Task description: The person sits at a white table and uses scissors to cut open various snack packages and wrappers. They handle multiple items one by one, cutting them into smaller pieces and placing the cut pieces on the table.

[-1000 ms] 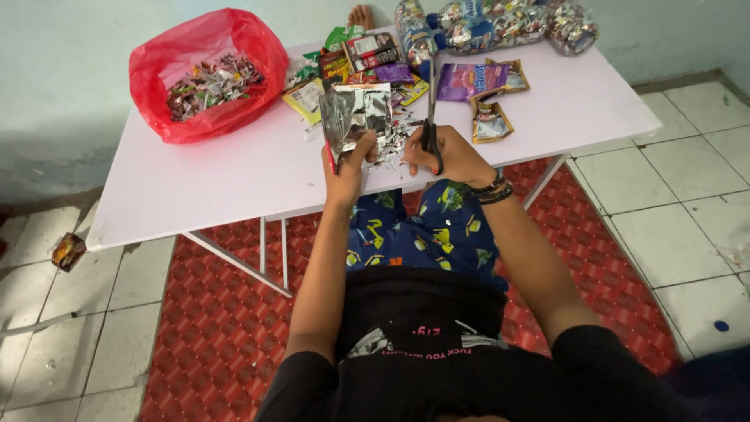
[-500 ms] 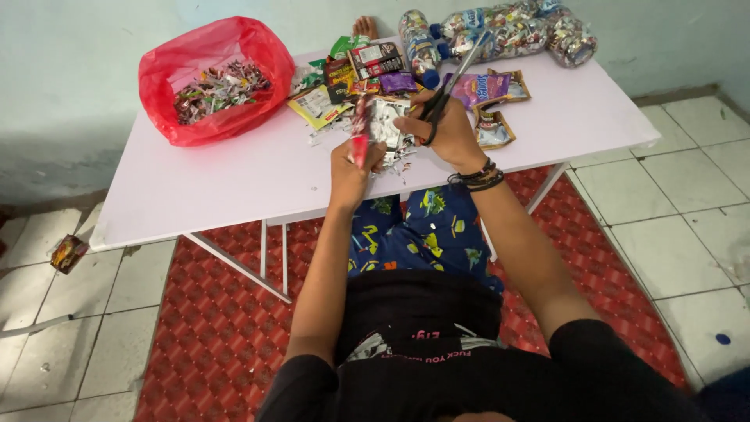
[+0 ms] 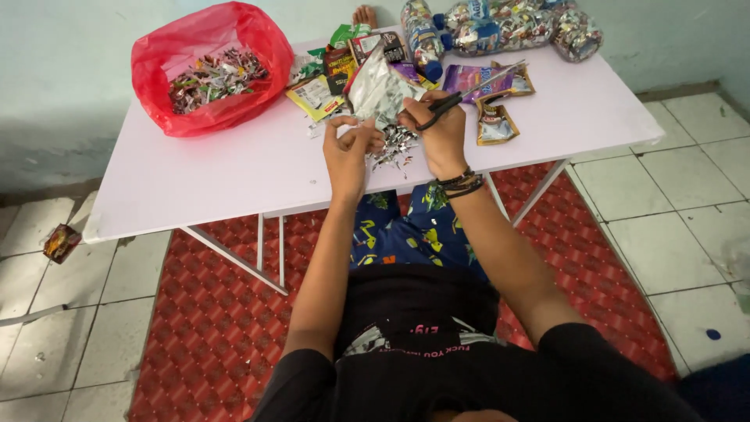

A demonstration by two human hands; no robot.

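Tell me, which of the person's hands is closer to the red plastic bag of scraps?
Left. The left hand holds the silver wrapper, right of the red bag; the right hand, gripping scissors, sits farther right.

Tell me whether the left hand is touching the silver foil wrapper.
Touching. In the head view the left hand pinches the lower edge of the silver foil wrapper and holds it up off the white table, while the right hand holds scissors.
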